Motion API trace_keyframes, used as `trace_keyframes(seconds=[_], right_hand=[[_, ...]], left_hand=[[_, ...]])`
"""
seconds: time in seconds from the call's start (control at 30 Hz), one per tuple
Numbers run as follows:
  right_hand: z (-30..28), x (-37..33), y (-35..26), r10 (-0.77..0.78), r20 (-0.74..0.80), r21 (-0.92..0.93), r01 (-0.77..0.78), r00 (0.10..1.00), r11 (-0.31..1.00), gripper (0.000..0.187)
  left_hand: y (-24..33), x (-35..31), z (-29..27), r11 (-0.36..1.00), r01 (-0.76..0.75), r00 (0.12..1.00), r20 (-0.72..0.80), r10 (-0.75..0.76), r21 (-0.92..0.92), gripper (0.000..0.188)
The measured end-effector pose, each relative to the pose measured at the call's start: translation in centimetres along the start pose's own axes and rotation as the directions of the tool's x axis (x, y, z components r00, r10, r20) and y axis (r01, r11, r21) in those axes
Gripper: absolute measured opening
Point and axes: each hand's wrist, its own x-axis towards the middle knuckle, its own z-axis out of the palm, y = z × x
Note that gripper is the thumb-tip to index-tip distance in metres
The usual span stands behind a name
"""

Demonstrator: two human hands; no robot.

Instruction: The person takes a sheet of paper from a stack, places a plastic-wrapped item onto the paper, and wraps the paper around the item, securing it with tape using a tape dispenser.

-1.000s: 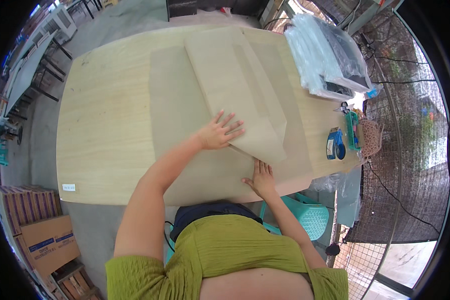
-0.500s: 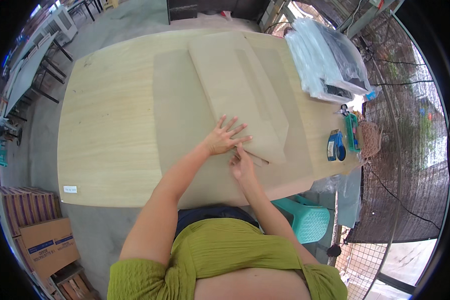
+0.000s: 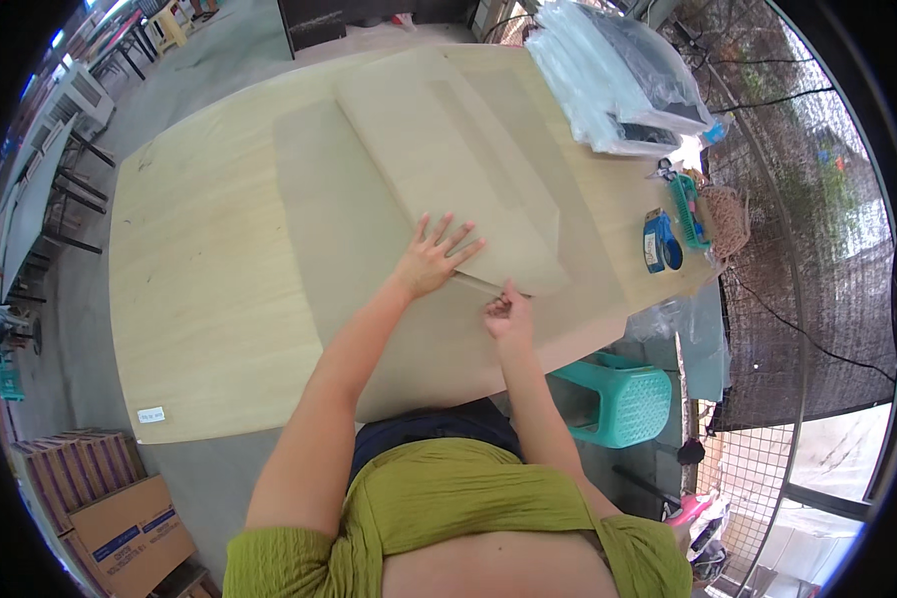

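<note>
A long folded brown paper bundle (image 3: 448, 159) lies slantwise on a larger flat sheet of brown paper (image 3: 319, 189). What the bundle may enclose is hidden. My left hand (image 3: 431, 264) is spread over its near left corner, palm down and fingers apart. At the near end, my right hand (image 3: 509, 314) pinches the folded paper edge between thumb and fingers, close to the right corner. A narrow dark gap shows along that end, between the two hands.
Both papers rest on a pale wooden table (image 3: 199, 249). Plastic-wrapped items (image 3: 608, 80) are stacked at the far right. Nearer are a blue tape dispenser (image 3: 661, 242), a green basket (image 3: 690, 211) and scissors (image 3: 662, 170). A turquoise stool (image 3: 618, 399) stands beside the table; cartons (image 3: 130, 538) are at lower left.
My right hand has slid rightward along the bundle's near edge, away from my left hand. My left hand stays spread on the paper. The whole view has turned slightly.
</note>
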Motion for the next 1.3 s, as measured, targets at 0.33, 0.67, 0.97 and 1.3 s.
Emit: trace_keyframes(seconds=[0.33, 0.67, 0.97, 1.3], right_hand=[[-6.1, 3.5, -22.8, -0.439, 0.214, -0.21, 0.48, 0.872, 0.852, 0.039], [11.4, 16.8, -19.0, 0.254, 0.601, -0.796, 0.543, 0.758, 0.267, 0.094], [8.4, 13.2, -18.6, 0.354, 0.682, -0.695, 0.717, 0.64, 0.043, 0.097], [12.5, 10.6, -18.9, 0.719, 0.668, 0.388, 0.732, 0.195, -0.56, 0.105]], left_hand=[[2.0, 0.9, -2.3, 0.987, 0.148, 0.977, 0.165, -0.137, -0.06, 0.071], [6.6, 5.1, 3.7, 0.204, 0.865, 0.211, -0.035, -0.977, -0.459, 0.081], [7.9, 2.0, -0.2, 0.345, 0.889, 0.379, 0.062, -0.923, -0.303, 0.099], [7.0, 7.5, -1.9, 0.793, 0.575, 0.742, 0.28, -0.61, 0.202, 0.117]])
